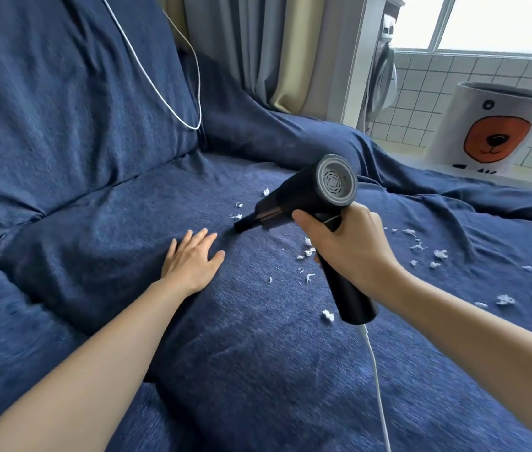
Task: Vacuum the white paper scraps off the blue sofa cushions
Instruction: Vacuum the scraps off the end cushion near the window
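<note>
- While the right hand (352, 246) grips the handle of the black handheld vacuum (310, 203), fingers and thumb curled round it, the vacuum's narrow nozzle (244, 224) points down and touches the blue seat cushion (242, 353).
- Left of the vacuum, the left hand (191, 257) lies flat on the seat cushion, fingers straight and slightly spread, fingertips just beside the nozzle.
- White paper scraps (307, 252) lie on the cushion around the vacuum: a few just beyond the nozzle, a cluster under the handle, one below its butt end, and more scattered well to the vacuum's right.
- A white cord (377, 380) runs from the vacuum's handle end toward the viewer.
- Far behind the vacuum, a second white cable (160, 89) hangs in a loop over the blue back cushion (62, 93).
- Beyond the vacuum to the right stands a white bin with a bear face (489, 132), before a tiled wall.
</note>
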`<state>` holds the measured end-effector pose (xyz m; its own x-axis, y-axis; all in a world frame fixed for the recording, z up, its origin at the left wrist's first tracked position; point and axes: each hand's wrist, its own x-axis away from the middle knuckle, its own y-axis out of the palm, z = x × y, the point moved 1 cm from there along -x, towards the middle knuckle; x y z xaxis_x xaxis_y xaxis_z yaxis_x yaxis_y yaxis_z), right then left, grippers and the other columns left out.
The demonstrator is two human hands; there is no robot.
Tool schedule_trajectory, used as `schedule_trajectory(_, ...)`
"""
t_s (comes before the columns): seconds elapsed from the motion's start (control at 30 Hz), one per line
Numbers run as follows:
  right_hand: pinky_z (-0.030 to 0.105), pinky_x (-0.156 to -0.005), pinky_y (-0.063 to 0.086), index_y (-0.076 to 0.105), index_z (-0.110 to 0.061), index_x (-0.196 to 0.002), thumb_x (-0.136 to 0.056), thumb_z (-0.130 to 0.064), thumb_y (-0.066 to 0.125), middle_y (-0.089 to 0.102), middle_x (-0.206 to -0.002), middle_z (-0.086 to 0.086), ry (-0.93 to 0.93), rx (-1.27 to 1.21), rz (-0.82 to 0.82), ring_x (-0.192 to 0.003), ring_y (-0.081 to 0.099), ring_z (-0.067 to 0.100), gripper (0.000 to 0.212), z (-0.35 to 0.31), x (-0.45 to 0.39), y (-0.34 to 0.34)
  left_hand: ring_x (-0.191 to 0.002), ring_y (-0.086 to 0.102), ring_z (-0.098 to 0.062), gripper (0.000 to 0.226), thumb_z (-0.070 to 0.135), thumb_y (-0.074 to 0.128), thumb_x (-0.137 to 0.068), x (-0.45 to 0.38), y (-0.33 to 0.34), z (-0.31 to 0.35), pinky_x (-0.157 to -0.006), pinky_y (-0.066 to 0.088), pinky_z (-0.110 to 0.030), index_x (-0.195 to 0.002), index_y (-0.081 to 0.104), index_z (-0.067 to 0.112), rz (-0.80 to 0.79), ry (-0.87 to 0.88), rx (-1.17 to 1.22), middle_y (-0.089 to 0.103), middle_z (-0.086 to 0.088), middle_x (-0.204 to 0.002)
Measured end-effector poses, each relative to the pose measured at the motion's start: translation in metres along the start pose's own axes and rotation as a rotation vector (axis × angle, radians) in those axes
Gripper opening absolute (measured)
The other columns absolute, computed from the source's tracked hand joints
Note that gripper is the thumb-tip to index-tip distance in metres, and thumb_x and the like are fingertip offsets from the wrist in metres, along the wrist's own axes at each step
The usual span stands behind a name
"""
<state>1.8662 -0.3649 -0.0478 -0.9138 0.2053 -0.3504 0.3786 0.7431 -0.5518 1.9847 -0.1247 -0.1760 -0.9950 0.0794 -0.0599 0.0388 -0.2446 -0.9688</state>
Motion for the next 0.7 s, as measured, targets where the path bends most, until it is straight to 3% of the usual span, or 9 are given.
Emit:
schedule_trajectory(0.07, 0.017, -0.058, 0.041, 0.051, -0.026, -0.059, -0.085, -0.046, 0.071, 0.06, -0.059, -0.009, -0.008, 0.011, 0.02, -0.07, 0.062, 0.019, 0.039, 0.001, -0.01, 0.004, -0.148, 0.004, -0.015, 0.06, 0.052, 0.031, -0.097, -0.01, 0.0, 0.007, -0.12, -0.001, -0.04, -0.151, 0.023, 0.026, 0.011, 0.009, 0.01, 0.014, 0.007, -0.16)
schedule_trajectory(0.17, 0.021, -0.06, 0.033, 0.05, -0.028, -0.06, -0.086, -0.047, 0.07, 0.058, -0.061, -0.012, -0.009, 0.005, 0.02, -0.075, 0.058, 0.018, 0.038, 0.005, -0.025, 0.011, -0.148, 0.005, -0.015, 0.064, 0.053, 0.031, -0.097, -0.019, 0.005, 0.014, -0.12, -0.001, -0.04, -0.151, 0.022, 0.021, 0.001, 0.006, -0.002, 0.014, 0.006, -0.16)
schedule_trajectory(0.23, 0.025, -0.066, 0.038, 0.051, -0.029, -0.061, -0.086, -0.048, 0.07, 0.06, -0.063, -0.01, -0.008, -0.003, 0.018, -0.078, 0.062, 0.02, 0.037, 0.008, -0.032, 0.017, -0.148, 0.005, -0.015, 0.065, 0.053, 0.029, -0.097, -0.018, 0.009, 0.016, -0.12, -0.001, -0.039, -0.152, 0.021, 0.019, 0.001, -0.006, -0.03, 0.013, 0.005, -0.16)
schedule_trajectory(0.33, 0.025, -0.061, 0.043, 0.054, -0.025, -0.062, -0.085, -0.049, 0.07, 0.063, -0.062, -0.007, 0.011, -0.034, 0.028, -0.074, 0.067, 0.019, 0.037, 0.013, -0.041, 0.026, -0.148, 0.005, -0.015, 0.065, 0.054, 0.026, -0.097, -0.015, 0.015, 0.017, -0.12, 0.0, -0.039, -0.151, 0.021, 0.018, 0.028, -0.013, -0.074, 0.013, 0.005, -0.16)
schedule_trajectory(0.53, 0.027, -0.066, 0.051, 0.059, -0.023, -0.065, -0.086, -0.046, 0.07, 0.065, -0.058, -0.005, 0.04, -0.07, 0.077, -0.066, 0.068, 0.017, 0.033, 0.019, -0.054, 0.038, -0.148, 0.002, -0.014, 0.065, 0.054, 0.021, -0.097, -0.015, 0.018, 0.016, -0.12, 0.0, -0.039, -0.152, 0.016, 0.02, 0.017, -0.001, -0.114, 0.008, 0.006, -0.161)
schedule_trajectory(0.7, 0.039, -0.07, 0.058, 0.057, -0.024, -0.068, -0.085, -0.047, 0.071, 0.066, -0.065, -0.001, 0.018, -0.053, 0.088, -0.07, 0.07, 0.024, 0.032, 0.021, -0.062, 0.043, -0.148, 0.006, -0.014, 0.065, 0.053, 0.023, -0.096, -0.012, 0.022, 0.015, -0.12, 0.002, -0.039, -0.152, 0.02, 0.02, 0.08, 0.01, -0.112, 0.013, 0.006, -0.16)
